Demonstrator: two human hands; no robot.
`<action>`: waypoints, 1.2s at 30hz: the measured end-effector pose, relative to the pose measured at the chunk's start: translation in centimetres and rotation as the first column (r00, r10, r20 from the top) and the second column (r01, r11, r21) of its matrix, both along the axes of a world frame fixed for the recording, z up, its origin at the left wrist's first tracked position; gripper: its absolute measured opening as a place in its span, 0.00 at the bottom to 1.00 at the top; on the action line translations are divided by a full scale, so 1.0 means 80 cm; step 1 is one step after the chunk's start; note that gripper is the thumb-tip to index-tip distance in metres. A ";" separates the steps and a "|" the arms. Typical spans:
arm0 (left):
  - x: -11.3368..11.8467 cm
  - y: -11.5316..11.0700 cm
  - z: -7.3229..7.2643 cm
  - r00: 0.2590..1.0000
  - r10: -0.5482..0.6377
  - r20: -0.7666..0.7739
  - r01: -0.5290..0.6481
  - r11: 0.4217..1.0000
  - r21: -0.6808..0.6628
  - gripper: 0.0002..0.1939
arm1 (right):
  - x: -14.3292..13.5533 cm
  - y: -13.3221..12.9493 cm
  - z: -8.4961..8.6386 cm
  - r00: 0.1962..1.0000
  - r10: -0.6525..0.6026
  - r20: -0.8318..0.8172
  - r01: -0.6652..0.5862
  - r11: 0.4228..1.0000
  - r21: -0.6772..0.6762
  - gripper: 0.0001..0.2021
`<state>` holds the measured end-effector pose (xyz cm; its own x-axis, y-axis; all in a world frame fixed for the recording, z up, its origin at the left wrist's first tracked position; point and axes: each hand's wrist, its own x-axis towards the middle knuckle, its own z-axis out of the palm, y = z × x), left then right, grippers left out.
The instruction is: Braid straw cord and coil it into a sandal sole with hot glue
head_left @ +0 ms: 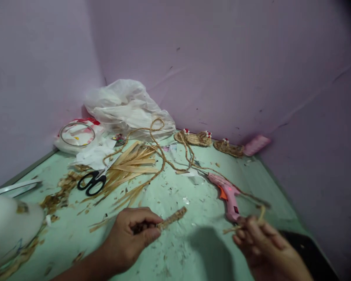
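Note:
My left hand point(136, 234) pinches a short, flat, brown woven strip point(174, 217) between thumb and fingers; its free end points to the upper right. On the right, my right hand point(261, 246) is closed on a thin, pale dried-fibre strip point(262, 214), whose ends stick out on both sides of the fingers. Just beyond that hand lies a pink glue gun point(226, 193) with an orange trigger and a small red light. Several dried fibre strips point(136, 160) are spread out past my left hand, and black-handled scissors point(95, 181) rest at their left edge.
A braided cord point(163, 164) loops across the green table point(175, 187). Small woven slippers point(197, 139) with red and white beads stand by the wall. A plastic bag point(128, 105), a tape roll point(77, 134), a pink block point(256, 144) and a white container point(11, 230) surround the work area.

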<state>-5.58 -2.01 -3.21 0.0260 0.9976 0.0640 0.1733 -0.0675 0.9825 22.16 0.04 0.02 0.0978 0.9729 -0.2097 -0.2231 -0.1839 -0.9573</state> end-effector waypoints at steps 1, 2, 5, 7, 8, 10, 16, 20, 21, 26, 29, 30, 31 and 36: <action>0.000 0.001 0.001 0.999 0.041 0.012 -0.040 0.999 -0.028 0.08 | -0.021 -0.003 -0.004 0.998 0.015 -0.054 -0.020 0.996 -0.083 0.10; 0.000 0.002 0.003 0.997 0.077 0.016 -0.076 0.995 -0.070 0.09 | -0.039 -0.007 -0.006 0.995 0.015 -0.098 -0.030 0.987 -0.159 0.11; 0.001 0.008 0.013 0.987 0.161 0.003 -0.157 0.967 -0.200 0.10 | -0.071 -0.021 -0.011 0.979 0.102 -0.174 -0.164 0.908 -0.386 0.13; 0.002 0.012 0.018 0.986 0.166 -0.023 -0.166 0.954 -0.249 0.10 | -0.073 -0.029 -0.013 0.949 0.248 -0.193 -0.312 0.808 -0.500 0.17; 0.003 0.014 0.019 0.987 0.158 -0.035 -0.162 0.951 -0.262 0.10 | -0.070 -0.033 -0.014 0.916 0.359 -0.181 -0.397 0.742 -0.540 0.19; 0.005 0.014 0.017 0.987 0.144 -0.064 -0.156 0.953 -0.261 0.10 | -0.059 -0.036 -0.013 0.804 0.594 -0.021 -0.507 0.667 -0.546 0.20; 0.006 0.014 0.013 0.974 0.072 -0.213 -0.114 0.975 -0.190 0.10 | -0.048 -0.018 -0.004 0.274 0.083 0.958 -0.691 0.710 0.136 0.09; 0.008 0.018 0.017 0.958 -0.018 -0.285 -0.026 0.988 -0.151 0.11 | -0.057 -0.006 -0.011 0.142 0.005 0.990 -0.776 0.622 0.108 0.06; 0.009 0.019 0.019 0.954 -0.042 -0.298 -0.006 0.988 -0.157 0.12 | -0.058 -0.005 -0.012 0.166 0.033 0.986 -0.782 0.614 0.112 0.07; 0.023 0.024 0.021 0.932 -0.154 -0.328 0.074 0.967 -0.243 0.13 | -0.056 -0.007 -0.006 0.324 0.253 0.911 -0.779 0.617 0.106 0.10; 0.028 0.028 0.020 0.910 -0.190 -0.368 0.092 0.959 -0.268 0.12 | -0.058 -0.009 -0.006 0.404 0.175 0.898 -0.743 0.635 0.211 0.07; 0.028 0.029 0.020 0.903 -0.206 -0.378 0.103 0.956 -0.276 0.12 | -0.059 -0.009 -0.008 0.439 0.141 0.887 -0.720 0.646 0.254 0.06; 0.028 0.030 0.020 0.896 -0.223 -0.384 0.114 0.952 -0.285 0.11 | -0.061 -0.010 -0.011 0.473 0.113 0.874 -0.696 0.656 0.292 0.05; 0.026 0.029 0.018 0.894 -0.248 -0.374 0.132 0.942 -0.310 0.10 | -0.072 -0.012 -0.029 0.575 0.044 0.817 -0.610 0.688 0.393 0.04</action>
